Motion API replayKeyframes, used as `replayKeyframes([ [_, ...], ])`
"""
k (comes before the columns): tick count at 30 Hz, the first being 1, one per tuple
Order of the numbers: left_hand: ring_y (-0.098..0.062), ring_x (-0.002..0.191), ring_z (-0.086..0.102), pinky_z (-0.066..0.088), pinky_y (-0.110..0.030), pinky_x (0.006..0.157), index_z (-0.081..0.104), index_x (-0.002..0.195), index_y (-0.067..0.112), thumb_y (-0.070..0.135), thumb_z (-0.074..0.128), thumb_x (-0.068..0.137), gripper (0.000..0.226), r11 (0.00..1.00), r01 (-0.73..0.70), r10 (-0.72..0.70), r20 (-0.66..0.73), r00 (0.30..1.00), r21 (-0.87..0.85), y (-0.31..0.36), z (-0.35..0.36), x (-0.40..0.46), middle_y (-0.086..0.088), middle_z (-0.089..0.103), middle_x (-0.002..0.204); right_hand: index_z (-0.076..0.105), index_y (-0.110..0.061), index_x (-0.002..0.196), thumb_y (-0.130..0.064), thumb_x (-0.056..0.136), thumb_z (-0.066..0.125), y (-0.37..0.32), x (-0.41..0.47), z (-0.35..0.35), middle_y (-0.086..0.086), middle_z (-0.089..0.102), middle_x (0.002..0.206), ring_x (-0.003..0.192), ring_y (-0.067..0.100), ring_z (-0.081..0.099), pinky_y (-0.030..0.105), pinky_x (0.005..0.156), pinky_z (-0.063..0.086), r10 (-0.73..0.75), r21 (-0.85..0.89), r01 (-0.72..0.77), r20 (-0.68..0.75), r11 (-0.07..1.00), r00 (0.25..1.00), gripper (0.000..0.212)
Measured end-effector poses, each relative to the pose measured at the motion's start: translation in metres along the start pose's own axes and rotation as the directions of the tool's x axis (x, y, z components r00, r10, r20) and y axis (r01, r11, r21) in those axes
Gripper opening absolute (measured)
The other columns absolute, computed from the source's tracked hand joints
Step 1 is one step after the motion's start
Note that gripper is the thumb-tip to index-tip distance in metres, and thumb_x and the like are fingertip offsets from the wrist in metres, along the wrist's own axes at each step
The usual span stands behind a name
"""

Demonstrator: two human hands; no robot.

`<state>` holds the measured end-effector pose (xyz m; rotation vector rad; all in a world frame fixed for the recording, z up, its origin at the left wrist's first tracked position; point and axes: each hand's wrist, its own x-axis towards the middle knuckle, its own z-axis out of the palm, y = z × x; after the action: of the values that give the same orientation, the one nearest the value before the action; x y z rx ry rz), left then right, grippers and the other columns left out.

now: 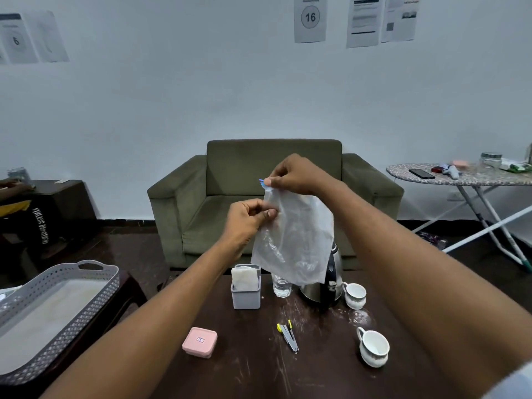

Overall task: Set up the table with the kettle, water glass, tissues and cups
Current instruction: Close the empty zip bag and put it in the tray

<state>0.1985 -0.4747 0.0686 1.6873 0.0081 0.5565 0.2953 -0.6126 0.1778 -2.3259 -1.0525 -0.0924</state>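
Both hands hold a clear zip bag [293,240] up in the air above the dark table [253,370]. My right hand [293,175] pinches its top corner by the blue slider. My left hand [249,221] pinches its left edge lower down. The bag hides part of the steel kettle [322,289]. Left of the kettle stands a water glass [281,286], and further left a grey holder with tissues [246,287]. One white cup [355,295] stands beside the kettle, another white cup [373,348] sits nearer me on the right.
A pink lidded box [200,341] and tongs with yellow tips [288,335] lie on the table's near half. A grey perforated tray [57,312] rests on a low stand at left. Behind the table is a green armchair [273,197]; an ironing board [460,177] with small items stands right.
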Motion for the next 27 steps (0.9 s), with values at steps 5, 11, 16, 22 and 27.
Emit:
replayKeyframes([
  [5,-0.024,0.095,0.079,0.064,-0.045,0.089,0.080,0.100,0.009,0.012,0.085,0.084,0.017,0.986,0.038,-0.035,-0.019,0.999,0.164,-0.017,-0.007,-0.008,-0.012,0.083,0.100,0.079,-0.021,0.081,-0.029,0.090,0.083,0.004,0.008,-0.010,-0.012,0.068,0.069,0.065,0.004,0.058,0.025,0.064,0.044,-0.049,0.091,0.060,-0.122,0.994,0.991,0.012],
  [11,-0.008,0.076,0.079,0.062,-0.025,0.069,0.083,0.083,0.024,0.014,0.088,0.081,0.011,0.976,0.088,-0.097,0.035,0.995,0.199,-0.036,-0.002,-0.023,0.001,0.083,0.081,0.078,-0.014,0.089,-0.021,0.095,0.079,0.010,0.010,-0.007,-0.004,0.068,0.078,0.069,0.003,0.057,0.022,0.062,0.042,-0.002,0.034,0.011,-0.261,0.999,0.965,0.009],
  [16,-0.016,0.079,0.078,0.064,-0.031,0.071,0.076,0.086,0.018,0.010,0.087,0.081,0.015,0.986,0.166,-0.166,0.021,0.986,-0.003,-0.021,0.009,-0.018,-0.002,0.082,0.085,0.079,-0.017,0.112,-0.026,0.093,0.082,0.007,-0.004,-0.006,-0.002,0.077,0.098,0.088,0.009,0.068,0.026,0.080,0.052,-0.073,0.052,0.083,-0.172,0.995,0.982,0.021],
  [22,-0.022,0.076,0.081,0.065,-0.032,0.068,0.061,0.096,0.007,-0.004,0.074,0.091,0.018,0.980,-0.017,-0.010,-0.130,0.991,-0.200,-0.001,0.010,-0.001,-0.013,0.082,0.087,0.040,-0.025,0.154,-0.050,0.098,0.071,0.043,-0.061,0.021,0.011,0.062,0.145,0.133,0.024,0.059,0.032,0.102,0.041,0.155,0.331,0.028,-0.514,0.943,0.843,0.069],
  [27,-0.007,0.072,0.069,0.058,-0.029,0.066,0.046,0.103,0.015,0.013,0.089,0.079,0.049,0.999,-0.043,0.043,-0.260,0.965,0.006,-0.005,0.008,0.005,-0.005,0.067,0.090,0.036,-0.018,0.149,-0.017,0.100,0.073,0.075,-0.101,0.057,0.016,0.080,0.106,0.095,0.028,0.078,0.050,0.092,0.063,0.319,0.702,-0.101,-0.186,0.705,0.929,0.061],
])
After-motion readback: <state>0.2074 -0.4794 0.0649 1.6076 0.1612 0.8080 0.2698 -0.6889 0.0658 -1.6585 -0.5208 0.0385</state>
